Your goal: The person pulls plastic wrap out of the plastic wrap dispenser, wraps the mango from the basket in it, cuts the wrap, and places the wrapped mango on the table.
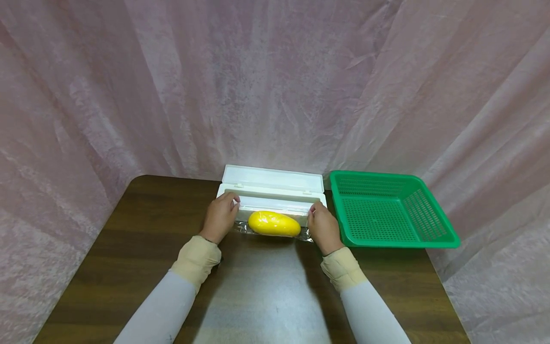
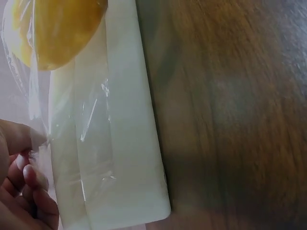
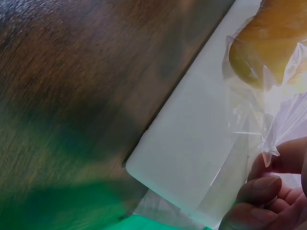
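A smooth yellow oblong fruit lies in a sheet of clear plastic wrap at the front of a long white wrap dispenser box. My left hand pinches the film near the box's left end. Toward the right end, my right hand pinches the other side of the film, gathered into a crumpled tip between thumb and fingers in the right wrist view. The wrap drapes over the fruit and stretches along the box in the left wrist view.
The box's white lid stands open at the back, against a pink curtain. A green plastic basket sits just right of the box. Everything stands on a dark wooden table.
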The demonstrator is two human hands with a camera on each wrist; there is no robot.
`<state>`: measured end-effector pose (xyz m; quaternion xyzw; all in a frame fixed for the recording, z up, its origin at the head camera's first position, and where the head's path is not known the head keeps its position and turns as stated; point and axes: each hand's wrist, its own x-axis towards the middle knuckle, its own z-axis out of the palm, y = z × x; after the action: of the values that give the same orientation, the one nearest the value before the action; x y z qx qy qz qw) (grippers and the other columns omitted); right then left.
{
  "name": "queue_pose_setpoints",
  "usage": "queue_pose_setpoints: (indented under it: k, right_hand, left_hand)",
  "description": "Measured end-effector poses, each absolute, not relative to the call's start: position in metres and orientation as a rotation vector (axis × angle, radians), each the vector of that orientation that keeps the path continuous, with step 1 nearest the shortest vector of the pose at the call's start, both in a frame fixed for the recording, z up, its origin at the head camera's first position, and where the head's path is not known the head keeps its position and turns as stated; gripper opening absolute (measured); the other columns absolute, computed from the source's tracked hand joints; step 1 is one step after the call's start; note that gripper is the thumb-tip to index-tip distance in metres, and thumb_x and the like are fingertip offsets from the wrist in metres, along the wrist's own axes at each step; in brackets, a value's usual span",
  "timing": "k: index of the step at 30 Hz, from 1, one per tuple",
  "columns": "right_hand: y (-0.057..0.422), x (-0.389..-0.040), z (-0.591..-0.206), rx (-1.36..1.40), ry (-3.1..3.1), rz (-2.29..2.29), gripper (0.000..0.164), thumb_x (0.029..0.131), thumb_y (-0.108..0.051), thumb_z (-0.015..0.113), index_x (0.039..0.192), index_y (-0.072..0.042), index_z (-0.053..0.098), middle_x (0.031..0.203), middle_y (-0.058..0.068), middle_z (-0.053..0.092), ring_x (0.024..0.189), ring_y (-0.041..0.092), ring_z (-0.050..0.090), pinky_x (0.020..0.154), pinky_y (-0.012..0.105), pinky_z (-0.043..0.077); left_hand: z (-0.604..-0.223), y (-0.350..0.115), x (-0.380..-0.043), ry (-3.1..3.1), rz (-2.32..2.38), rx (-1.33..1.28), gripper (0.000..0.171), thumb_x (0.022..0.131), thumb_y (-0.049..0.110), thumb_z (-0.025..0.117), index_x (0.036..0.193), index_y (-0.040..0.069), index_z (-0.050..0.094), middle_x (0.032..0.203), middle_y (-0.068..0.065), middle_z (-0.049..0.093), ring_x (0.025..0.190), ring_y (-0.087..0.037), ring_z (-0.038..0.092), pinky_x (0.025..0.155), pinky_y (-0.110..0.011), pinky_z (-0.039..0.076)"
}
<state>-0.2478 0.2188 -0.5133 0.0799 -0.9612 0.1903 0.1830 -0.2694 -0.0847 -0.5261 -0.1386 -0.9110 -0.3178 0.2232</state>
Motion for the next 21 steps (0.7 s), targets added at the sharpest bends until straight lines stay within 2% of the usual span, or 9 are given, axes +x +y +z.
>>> queue_pose_setpoints:
  k: [3, 7, 11, 15, 21]
  right_hand:
    - [0.2181, -0.2483, -0.5129, 0.219, -2.716, 0.532, 0.009, 0.091, -0.01, 0.058, 0.088, -0.004, 0.053, 0.07, 0.007, 0.055, 0.052, 0.021, 0.049, 0.046, 0.038, 0.042]
    - [0.217, -0.2489, -0.5137, 0.209, -2.716, 0.513, 0.01, 0.091, -0.011, 0.058, 0.089, -0.003, 0.052, 0.061, 0.007, 0.053, 0.047, 0.02, 0.047, 0.041, 0.037, 0.039]
    - [0.2157, -0.2486, -0.515, 0.205, -2.703, 0.499, 0.01, 0.092, -0.01, 0.057, 0.09, -0.003, 0.05, 0.052, 0.005, 0.047, 0.041, 0.02, 0.043, 0.037, 0.036, 0.035]
    - [0.2141, -0.2489, -0.5152, 0.182, -2.71, 0.54, 0.009, 0.092, -0.009, 0.055, 0.09, -0.003, 0.049, 0.05, 0.005, 0.045, 0.039, 0.02, 0.042, 0.036, 0.035, 0.033]
    - [0.2129, -0.2481, -0.5129, 0.055, -2.776, 0.716, 0.007, 0.095, -0.01, 0.05, 0.091, -0.004, 0.048, 0.053, 0.004, 0.051, 0.043, 0.02, 0.046, 0.04, 0.035, 0.037]
  left_hand:
    - [-0.5274, -0.0833, -0.2714, -2.483, -0.886, -0.426, 0.011, 0.082, -0.002, 0.062, 0.089, 0.007, 0.06, 0.074, -0.002, 0.048, 0.067, -0.02, 0.045, 0.06, -0.035, 0.039]
    - [-0.5281, -0.082, -0.2732, -2.46, -0.865, -0.477, 0.019, 0.08, -0.008, 0.057, 0.079, 0.01, 0.061, 0.083, -0.002, 0.048, 0.076, -0.021, 0.044, 0.067, -0.034, 0.041]
    - [-0.5266, -0.0819, -0.2739, -2.457, -0.847, -0.56, 0.028, 0.08, -0.011, 0.053, 0.072, 0.013, 0.063, 0.081, 0.001, 0.045, 0.077, -0.018, 0.042, 0.066, -0.031, 0.041]
    - [-0.5243, -0.0829, -0.2738, -2.437, -0.82, -0.642, 0.029, 0.079, -0.012, 0.05, 0.071, 0.011, 0.065, 0.08, 0.001, 0.043, 0.075, -0.018, 0.041, 0.064, -0.029, 0.041]
    - [-0.5255, -0.0851, -0.2702, -2.432, -0.783, -0.676, 0.024, 0.08, -0.008, 0.053, 0.075, 0.009, 0.069, 0.08, -0.001, 0.046, 0.073, -0.019, 0.044, 0.064, -0.031, 0.044]
